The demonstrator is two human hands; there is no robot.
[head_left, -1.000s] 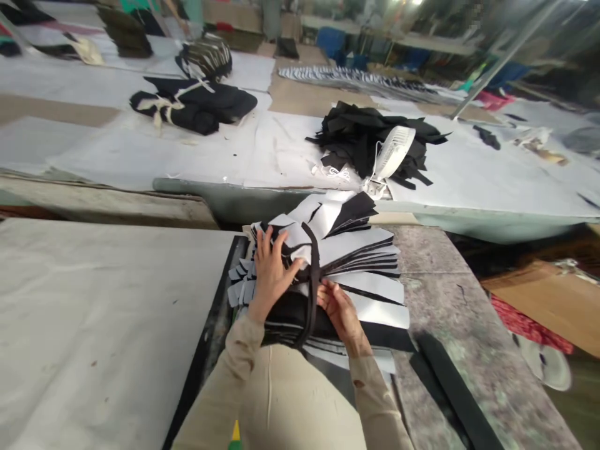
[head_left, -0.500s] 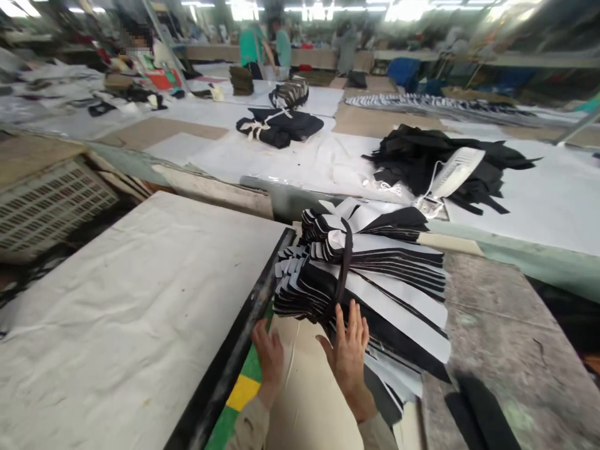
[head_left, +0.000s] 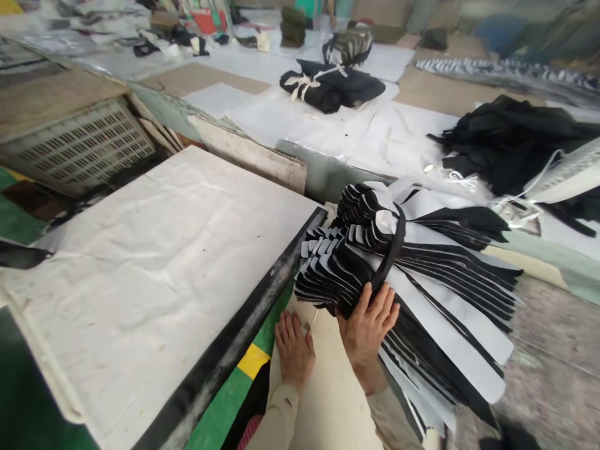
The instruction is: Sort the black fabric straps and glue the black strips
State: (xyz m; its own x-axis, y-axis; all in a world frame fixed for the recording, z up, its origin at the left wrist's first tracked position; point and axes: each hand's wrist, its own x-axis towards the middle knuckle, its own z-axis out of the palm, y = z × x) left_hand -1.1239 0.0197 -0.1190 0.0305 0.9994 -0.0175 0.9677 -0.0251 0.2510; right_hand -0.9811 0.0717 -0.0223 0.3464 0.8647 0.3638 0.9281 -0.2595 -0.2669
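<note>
A thick bundle of black and white cut fabric pieces (head_left: 422,269) lies fanned out on the grey worktable (head_left: 544,356), bound round its middle by a black strap (head_left: 392,247). My right hand (head_left: 370,325) rests with fingers spread against the near end of the bundle, just below the strap. My left hand (head_left: 294,347) lies flat, fingers together, on the beige cloth (head_left: 323,381) under the bundle's near edge, holding nothing.
A white padded table (head_left: 159,275) with a black edge stands to the left. Beyond lie a loose black fabric heap (head_left: 506,137), a tied black bundle (head_left: 332,87) and a white fan (head_left: 562,175) on a long white table. Green and yellow floor shows below.
Both hands have come off the top of the bundle and down to its near end; the left left the strap area for the beige cloth. My view has swung left.
</note>
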